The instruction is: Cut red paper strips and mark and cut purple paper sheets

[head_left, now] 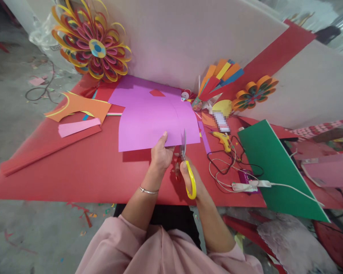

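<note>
Purple sheet (154, 121) flat on the red worktop (74, 167), centre of view, near edge lifted a little. Left hand (161, 154) pinching that near edge, grip closed on the paper, thumb on top. Thin bangle (148, 190) on the left wrist. Right hand (188, 175) just beside it, grip closed through the yellow handles of the scissors (191, 180), blades upright and parted, biting into the near edge of the sheet. Small red scrap (157, 93) lying on the far part of the sheet.

Left of the sheet: orange offcut (80, 108) and a pink strip (78, 127). Right of it: yellow glue gun (223, 140), tangled cables (231, 163), white plug block (246, 186), then a green sheet (274, 167) overhanging the worktop edge. Beyond the glue gun a small bottle (221, 118), label blurred, unreadable. Fan of coloured strips (220, 78) and a small orange paper flower (254, 93) at the back right, a large multicolour paper flower (93, 45) at the back left, both flowers leaning on white boards (188, 38).

Worktop covered in red paper, low, set on a grey concrete floor (31, 236) strewn with paper scraps. Pink sleeves at the bottom of the view
</note>
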Tool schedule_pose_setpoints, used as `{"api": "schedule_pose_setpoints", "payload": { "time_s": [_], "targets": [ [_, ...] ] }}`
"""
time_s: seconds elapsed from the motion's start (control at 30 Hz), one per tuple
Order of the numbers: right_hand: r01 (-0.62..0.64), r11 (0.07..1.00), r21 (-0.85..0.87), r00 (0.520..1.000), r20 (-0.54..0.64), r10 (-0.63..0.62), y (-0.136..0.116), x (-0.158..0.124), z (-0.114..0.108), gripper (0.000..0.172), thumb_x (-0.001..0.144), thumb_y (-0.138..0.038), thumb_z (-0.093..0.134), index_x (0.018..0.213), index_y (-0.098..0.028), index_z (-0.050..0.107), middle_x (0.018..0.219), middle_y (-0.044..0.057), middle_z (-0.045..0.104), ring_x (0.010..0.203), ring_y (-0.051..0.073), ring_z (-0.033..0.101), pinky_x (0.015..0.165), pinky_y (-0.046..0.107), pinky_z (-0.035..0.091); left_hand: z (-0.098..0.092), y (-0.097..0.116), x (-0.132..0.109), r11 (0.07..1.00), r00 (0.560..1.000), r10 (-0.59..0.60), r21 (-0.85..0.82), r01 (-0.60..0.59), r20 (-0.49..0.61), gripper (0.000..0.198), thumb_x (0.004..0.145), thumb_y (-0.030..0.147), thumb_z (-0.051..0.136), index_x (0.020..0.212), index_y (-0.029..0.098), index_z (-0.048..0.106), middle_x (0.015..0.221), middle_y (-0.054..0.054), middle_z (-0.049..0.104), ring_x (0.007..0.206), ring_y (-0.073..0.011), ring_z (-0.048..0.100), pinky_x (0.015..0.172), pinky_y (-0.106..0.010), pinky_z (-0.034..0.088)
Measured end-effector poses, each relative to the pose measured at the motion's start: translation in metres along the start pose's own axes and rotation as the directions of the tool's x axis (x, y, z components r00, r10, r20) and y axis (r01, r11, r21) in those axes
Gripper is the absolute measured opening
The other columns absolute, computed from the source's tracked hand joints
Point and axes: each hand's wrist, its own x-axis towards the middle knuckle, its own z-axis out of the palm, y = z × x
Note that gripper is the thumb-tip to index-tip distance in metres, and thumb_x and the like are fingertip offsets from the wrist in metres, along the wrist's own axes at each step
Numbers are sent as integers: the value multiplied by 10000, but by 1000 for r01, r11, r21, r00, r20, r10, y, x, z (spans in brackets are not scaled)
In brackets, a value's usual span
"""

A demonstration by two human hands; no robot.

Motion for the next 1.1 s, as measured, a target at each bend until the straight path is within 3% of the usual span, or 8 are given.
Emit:
{"api": "schedule_pose_setpoints", "payload": {
  "time_s": [0.2, 0.47, 0.73, 1.1],
  "targets": [
    [-12, 996, 91, 1000, 21, 11, 5, 0, 2, 710, 1009, -807, 429, 1328, -197, 606, 720, -20, 544, 626, 177, 548, 583, 325, 506, -1, 0, 1, 1000, 1000, 6, 4, -6, 4, 33, 905, 157, 725, 883, 181, 730, 1100, -92, 820, 1336, -276, 699, 1121, -415, 583],
    [-72, 982, 176, 997, 33, 67, 3, 0, 3, 741, 976, -827, 483, 1348, -198, 603, 707, -37, 502, 577, 164, 541, 533, 314, 521, -3, -1, 3, 1000, 1000, 10, 2, -11, 14, 93, 937, 143, 701, 865, 197, 728, 1035, -66, 829, 1312, -266, 714, 1096, -397, 600],
    [-110, 982, 156, 994, 20, 108, -5, -1, 3, 836, 919, -899, 487, 1321, -177, 613, 703, -31, 497, 573, 163, 544, 525, 323, 551, -2, -1, 2, 1000, 1000, 15, 0, -15, 9, 61, 898, 152, 740, 878, 208, 724, 1070, -69, 832, 1348, -283, 696, 1110, -419, 597],
    [-145, 975, 171, 989, 11, 145, -10, -2, 3, 880, 874, -938, 514, 1288, -171, 632, 673, -42, 502, 539, 140, 529, 486, 286, 544, -2, 1, 1, 1000, 1000, 6, 17, -6, 8, 74, 928, 140, 711, 882, 194, 729, 1047, -56, 828, 1259, -240, 737, 1020, -327, 615]
  ]
}}
